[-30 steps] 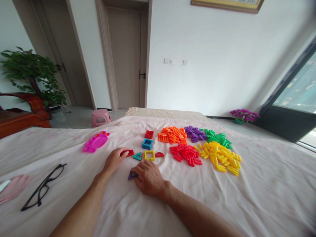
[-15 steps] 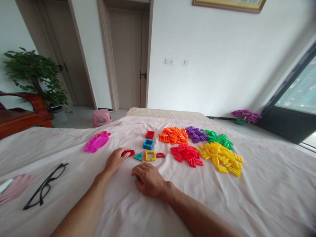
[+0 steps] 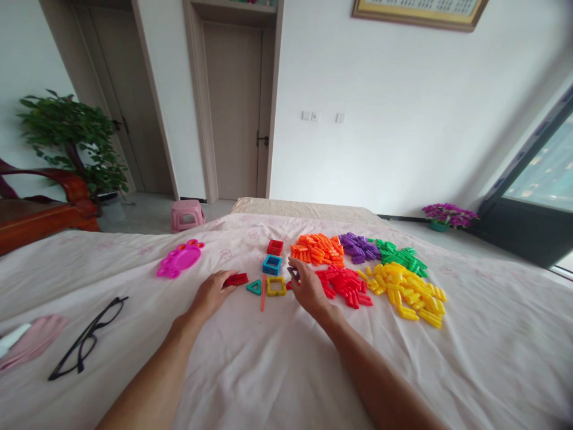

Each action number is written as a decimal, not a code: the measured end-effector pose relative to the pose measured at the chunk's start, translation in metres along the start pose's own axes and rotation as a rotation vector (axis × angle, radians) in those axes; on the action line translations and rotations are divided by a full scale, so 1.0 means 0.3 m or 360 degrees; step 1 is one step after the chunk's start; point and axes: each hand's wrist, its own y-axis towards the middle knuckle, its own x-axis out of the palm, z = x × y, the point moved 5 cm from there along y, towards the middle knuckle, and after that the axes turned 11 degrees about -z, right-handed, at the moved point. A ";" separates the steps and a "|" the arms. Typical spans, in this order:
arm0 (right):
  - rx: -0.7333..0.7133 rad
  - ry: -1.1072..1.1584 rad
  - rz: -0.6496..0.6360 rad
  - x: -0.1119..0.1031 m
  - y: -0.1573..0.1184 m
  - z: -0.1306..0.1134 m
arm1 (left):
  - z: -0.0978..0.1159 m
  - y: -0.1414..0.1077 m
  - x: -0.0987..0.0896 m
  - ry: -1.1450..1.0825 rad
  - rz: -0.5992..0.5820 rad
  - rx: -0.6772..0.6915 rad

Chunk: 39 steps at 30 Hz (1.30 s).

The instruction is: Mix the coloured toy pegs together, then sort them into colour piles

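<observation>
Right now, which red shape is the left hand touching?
The red piece left of the teal triangle: the left hand touches it. The red square sits farther back; another red piece is by the right hand.

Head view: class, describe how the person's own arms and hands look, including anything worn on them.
The left arm and right arm are bare as far as they show, narrowing toward the wrists. No sleeves, watch or bracelet show. The left hand and right hand are ungloved.

On the cloth (image 3: 250, 376), a stick (image 3: 262, 298) lies between triangle (image 3: 253, 291) and frame (image 3: 276, 293).
</observation>
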 end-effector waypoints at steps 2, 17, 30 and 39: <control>0.0029 -0.0042 -0.0040 0.002 0.015 0.030 | 0.006 0.001 0.002 0.0041 0.0019 0.0019; 0.0167 -0.0455 -0.0439 0.027 0.011 0.021 | 0.029 -0.008 -0.003 0.0203 0.0133 0.0121; 0.0117 -0.0499 -0.0268 0.041 -0.021 0.029 | 0.243 -0.037 0.058 0.0562 0.0036 0.0388; 0.0134 -0.0451 -0.0261 0.032 -0.023 0.020 | 0.258 -0.027 0.014 0.0511 0.0245 0.0286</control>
